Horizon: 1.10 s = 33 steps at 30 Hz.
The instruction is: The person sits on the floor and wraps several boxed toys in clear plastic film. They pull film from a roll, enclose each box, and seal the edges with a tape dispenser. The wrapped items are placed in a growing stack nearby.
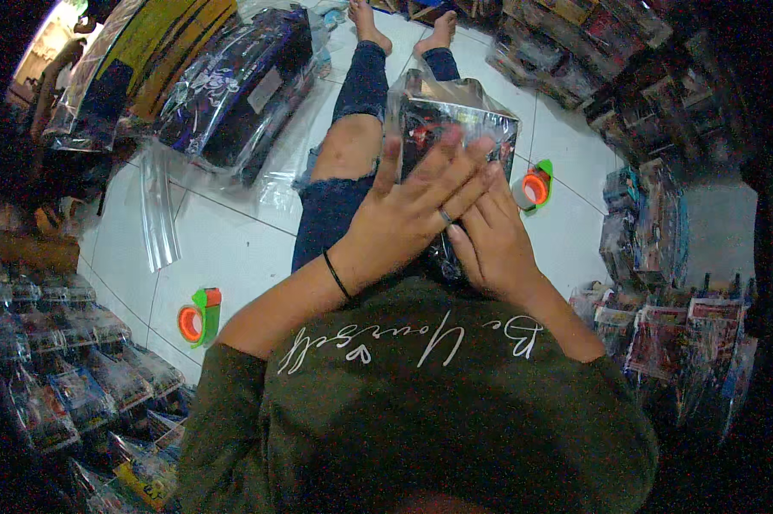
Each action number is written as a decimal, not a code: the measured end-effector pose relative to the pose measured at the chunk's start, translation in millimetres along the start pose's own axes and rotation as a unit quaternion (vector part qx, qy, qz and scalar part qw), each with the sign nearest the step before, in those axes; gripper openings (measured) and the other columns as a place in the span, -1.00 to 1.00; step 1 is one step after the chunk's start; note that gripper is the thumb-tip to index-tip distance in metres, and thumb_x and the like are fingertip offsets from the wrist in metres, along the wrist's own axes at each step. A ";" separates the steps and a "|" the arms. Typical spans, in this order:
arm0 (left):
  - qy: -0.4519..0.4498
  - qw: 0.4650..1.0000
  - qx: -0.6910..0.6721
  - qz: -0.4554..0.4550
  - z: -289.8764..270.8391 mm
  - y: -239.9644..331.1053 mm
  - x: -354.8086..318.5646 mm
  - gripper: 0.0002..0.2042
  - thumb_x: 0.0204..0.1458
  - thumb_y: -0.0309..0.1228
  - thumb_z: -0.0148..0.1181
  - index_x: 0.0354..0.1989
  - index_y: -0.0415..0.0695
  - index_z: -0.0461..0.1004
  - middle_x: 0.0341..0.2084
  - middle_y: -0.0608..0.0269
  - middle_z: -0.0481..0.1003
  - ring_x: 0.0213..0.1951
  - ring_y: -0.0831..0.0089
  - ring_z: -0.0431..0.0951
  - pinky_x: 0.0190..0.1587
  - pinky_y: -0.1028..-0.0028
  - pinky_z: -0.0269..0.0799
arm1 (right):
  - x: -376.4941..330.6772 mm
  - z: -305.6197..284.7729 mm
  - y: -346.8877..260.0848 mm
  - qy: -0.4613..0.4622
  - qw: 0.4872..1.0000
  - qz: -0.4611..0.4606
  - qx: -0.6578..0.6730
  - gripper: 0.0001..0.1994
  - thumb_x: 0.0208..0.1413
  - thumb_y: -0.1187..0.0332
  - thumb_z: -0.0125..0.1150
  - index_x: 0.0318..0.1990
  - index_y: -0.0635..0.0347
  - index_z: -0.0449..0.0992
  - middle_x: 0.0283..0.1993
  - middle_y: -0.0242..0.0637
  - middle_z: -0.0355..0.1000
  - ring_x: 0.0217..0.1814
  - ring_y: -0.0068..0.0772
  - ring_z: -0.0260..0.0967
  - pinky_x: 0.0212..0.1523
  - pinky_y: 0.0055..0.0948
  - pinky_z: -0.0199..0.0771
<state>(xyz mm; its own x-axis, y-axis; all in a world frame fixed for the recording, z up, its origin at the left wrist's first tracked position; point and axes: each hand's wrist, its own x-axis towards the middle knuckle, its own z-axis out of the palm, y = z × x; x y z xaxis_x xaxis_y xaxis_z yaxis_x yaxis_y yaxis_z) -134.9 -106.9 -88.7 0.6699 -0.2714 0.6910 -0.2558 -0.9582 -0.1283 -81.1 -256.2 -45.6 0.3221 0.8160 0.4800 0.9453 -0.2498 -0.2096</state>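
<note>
Both hands are on the box right now! The left hand (408, 193) lies palm down with its fingers stretched out across the dark, glossy wrapped box (468, 116), and the right hand (498, 231) is laid flat from the other side, fingers extended, partly under the left one's fingertips. Neither is curled into a grip; both are open against the wrapping, covering much of the box's face. The box itself sits in front of the dark green shirt (420, 385), hiding most of the right leg, its clear wrap catching the light at the far end.

Look around: on the white tiled floor (232, 253), one green-and-orange tape dispenser (536, 188) stands near the box on the right, while a second tape dispenser (198, 319) rests at lower left, close by the left forearm. A strip of clear plastic (160, 210) lies out on the left. Beyond it, a large dark wrapped package (241, 94) crowds up toward the jeans-clad left leg (331, 210), with a yellow-and-dark package (151, 64) behind.

And the edges are packed: wrapped bundles (647, 223) on the right, stacked packages (600, 60) at upper right, and rows of plastic-covered packs (86, 368) at lower left.
</note>
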 end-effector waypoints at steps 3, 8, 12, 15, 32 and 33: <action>-0.074 0.997 -0.019 0.011 -10.1 5.9 12.8 -0.49 0.01 -0.36 -0.11 0.23 0.02 0.17 0.29 0.12 0.05 0.31 0.30 0.05 0.30 0.07 -0.17 | -26.7 -6.0 16.8 -0.043 0.996 0.016 0.075 -0.58 -0.04 0.38 0.07 0.02 0.36 0.37 0.20 0.08 0.18 0.33 0.10 0.00 0.35 0.06 -0.19; -0.080 0.997 -0.023 0.000 -11.4 -14.2 27.1 -0.50 -0.03 -0.43 -0.08 0.18 -0.15 0.21 0.25 0.10 0.13 0.28 0.23 0.12 0.27 0.25 0.02 | -103.6 20.6 137.7 0.327 0.864 0.262 0.279 -0.70 0.10 0.25 0.04 -0.22 0.38 0.47 -0.12 -0.09 0.47 -0.01 -0.12 0.38 0.12 -0.18 0.25; -0.065 0.998 -0.005 0.013 -8.0 -39.4 41.8 -0.48 -0.09 -0.43 -0.02 0.15 -0.18 0.24 0.25 0.14 0.15 0.25 0.23 0.18 0.17 0.25 0.21 | -192.0 105.5 281.0 0.067 0.676 0.721 -0.139 0.00 -0.42 -0.30 0.37 0.00 0.50 0.34 -0.05 0.20 0.36 0.04 0.02 0.34 -0.02 -0.19 0.35; -0.062 0.998 -0.025 -0.006 -6.0 -42.0 51.9 -0.50 -0.07 -0.43 -0.05 0.13 -0.27 0.25 0.22 0.03 0.16 0.25 0.17 0.17 0.22 0.25 0.11 | -247.4 171.6 358.3 -0.007 0.646 0.763 0.013 -0.29 -0.17 -0.21 0.26 -0.14 0.35 0.47 -0.19 -0.09 0.46 -0.24 -0.23 0.43 -0.31 -0.32 0.44; -0.035 0.999 -0.009 -0.034 5.9 -26.0 40.7 -0.55 -0.02 -0.37 -0.12 0.06 -0.34 0.29 0.12 -0.08 0.26 0.20 0.13 0.21 0.29 0.24 -0.02 | 166.7 -87.2 75.1 -0.106 0.979 -0.171 0.025 -0.44 -0.32 0.49 0.05 0.03 0.21 0.39 0.06 -0.09 0.30 0.06 -0.09 0.30 0.09 -0.26 0.30; -0.030 0.999 -0.007 -0.032 7.7 -25.6 39.3 -0.54 -0.03 -0.37 -0.11 0.06 -0.34 0.28 0.11 -0.09 0.26 0.20 0.12 0.22 0.29 0.23 0.00 | 188.7 -85.0 51.8 -0.172 0.961 -0.217 0.028 -0.67 -0.14 0.45 0.07 -0.13 0.24 0.46 -0.18 -0.09 0.37 -0.14 -0.12 0.36 -0.12 -0.25 0.36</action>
<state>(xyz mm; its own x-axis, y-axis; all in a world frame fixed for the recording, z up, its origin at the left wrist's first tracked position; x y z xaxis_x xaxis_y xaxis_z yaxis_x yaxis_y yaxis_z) -96.6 -93.7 -63.7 0.7261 -0.2143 0.6533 -0.2197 -0.9727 -0.0748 33.0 -159.5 106.5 -0.1462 0.9635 0.2244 0.9794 0.1729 -0.1044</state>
